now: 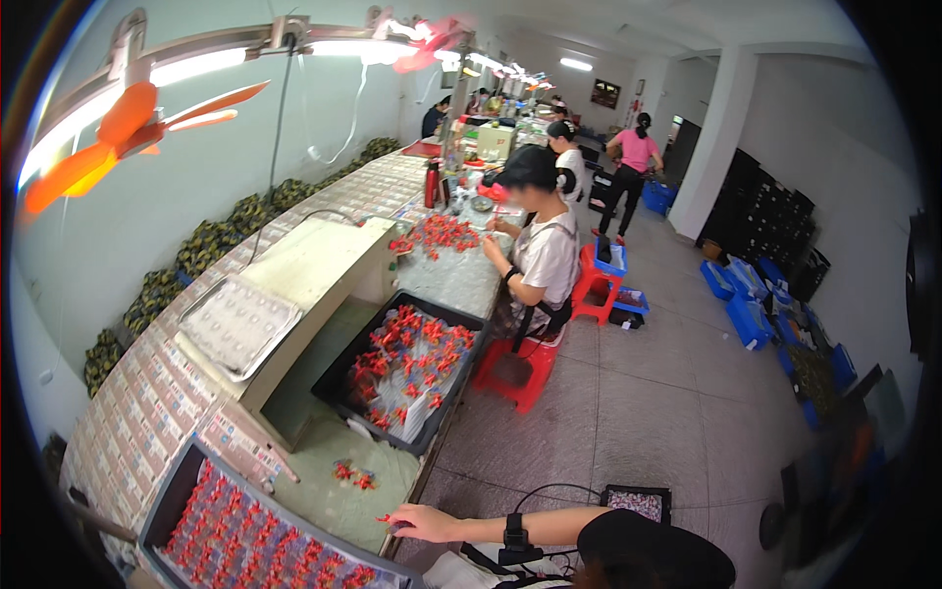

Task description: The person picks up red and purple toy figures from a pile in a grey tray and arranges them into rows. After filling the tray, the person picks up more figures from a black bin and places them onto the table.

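My right arm reaches in from the lower right, a black band round its wrist. The fingers of my right hand are drawn together at the table's front edge. A small red piece shows at their tips; most of it is hidden. My left hand is out of view. Left of my right hand stands a grey tray with rows of small red pieces on a pale sheet. Just beyond my hand, a few small red-and-blue pieces lie loose on the greenish tabletop.
A black crate of red pieces sits farther along the table. Beside it is a cream machine housing with a metal tray on top. A co-worker sits by a red stool. An orange fan hangs upper left.
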`<control>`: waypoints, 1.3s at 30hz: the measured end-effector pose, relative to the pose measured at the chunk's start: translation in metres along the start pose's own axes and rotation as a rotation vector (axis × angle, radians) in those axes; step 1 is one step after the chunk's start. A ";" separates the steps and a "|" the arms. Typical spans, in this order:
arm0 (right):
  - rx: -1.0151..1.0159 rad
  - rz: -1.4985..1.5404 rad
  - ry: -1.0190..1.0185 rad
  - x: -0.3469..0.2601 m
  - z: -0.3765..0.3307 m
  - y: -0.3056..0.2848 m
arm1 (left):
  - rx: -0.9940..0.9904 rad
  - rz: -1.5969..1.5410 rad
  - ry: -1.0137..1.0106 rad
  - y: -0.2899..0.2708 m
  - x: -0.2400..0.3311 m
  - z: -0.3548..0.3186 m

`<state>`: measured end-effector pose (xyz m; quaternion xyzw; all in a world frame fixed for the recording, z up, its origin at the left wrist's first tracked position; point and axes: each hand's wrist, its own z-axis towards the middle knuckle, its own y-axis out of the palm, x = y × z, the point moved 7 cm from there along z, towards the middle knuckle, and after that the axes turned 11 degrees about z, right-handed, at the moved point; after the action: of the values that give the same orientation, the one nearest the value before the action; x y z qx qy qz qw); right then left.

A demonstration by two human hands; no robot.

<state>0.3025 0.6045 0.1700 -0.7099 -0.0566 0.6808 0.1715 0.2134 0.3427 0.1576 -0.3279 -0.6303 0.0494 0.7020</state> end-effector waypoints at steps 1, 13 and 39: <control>-0.024 0.007 -0.001 -0.002 -0.003 0.011 | 0.026 -0.009 0.019 -0.004 -0.008 0.002; -0.135 0.023 -0.038 -0.059 0.002 0.067 | 0.353 0.142 -0.382 -0.112 -0.031 -0.107; -0.962 -0.548 -0.317 -0.014 -0.012 0.270 | -0.315 0.703 -0.358 -0.038 -0.098 -0.104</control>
<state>0.2717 0.3457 0.0973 -0.5568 -0.5667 0.6072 -0.0110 0.2765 0.2244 0.0953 -0.6124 -0.5919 0.2448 0.4634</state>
